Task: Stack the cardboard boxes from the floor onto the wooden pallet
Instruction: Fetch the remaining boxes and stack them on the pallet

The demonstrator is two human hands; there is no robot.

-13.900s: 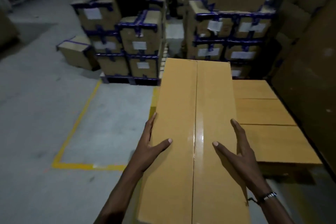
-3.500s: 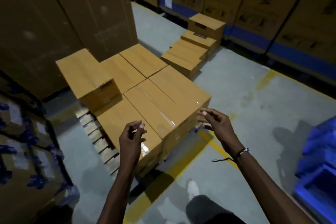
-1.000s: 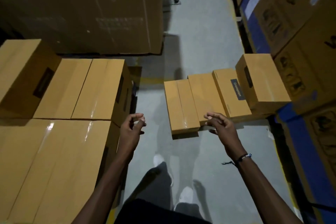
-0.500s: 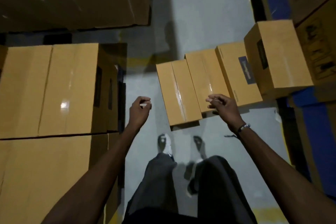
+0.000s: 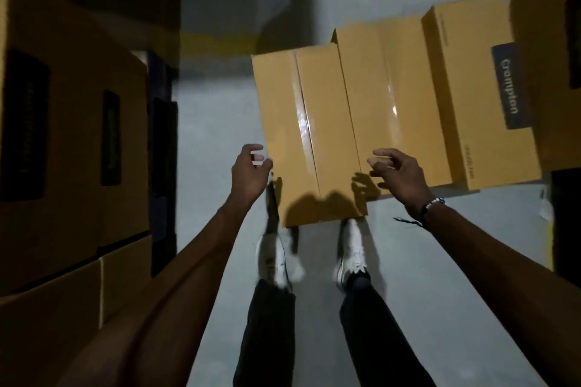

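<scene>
Above the floor (image 5: 440, 276), your left hand (image 5: 248, 173) and right hand (image 5: 399, 176) hover loosely curled, empty, flanking the nearest box (image 5: 301, 135).

The person has bare forearms, a beaded bracelet (image 5: 432, 205) with a loose dark thread on the right wrist, dark trousers (image 5: 371, 333) and white shoes (image 5: 351, 256).

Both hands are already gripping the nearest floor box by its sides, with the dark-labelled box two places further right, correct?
Not quite. In the head view the left hand and right hand hover by the nearest box, holding nothing. The labelled box is placed as you say.
</scene>
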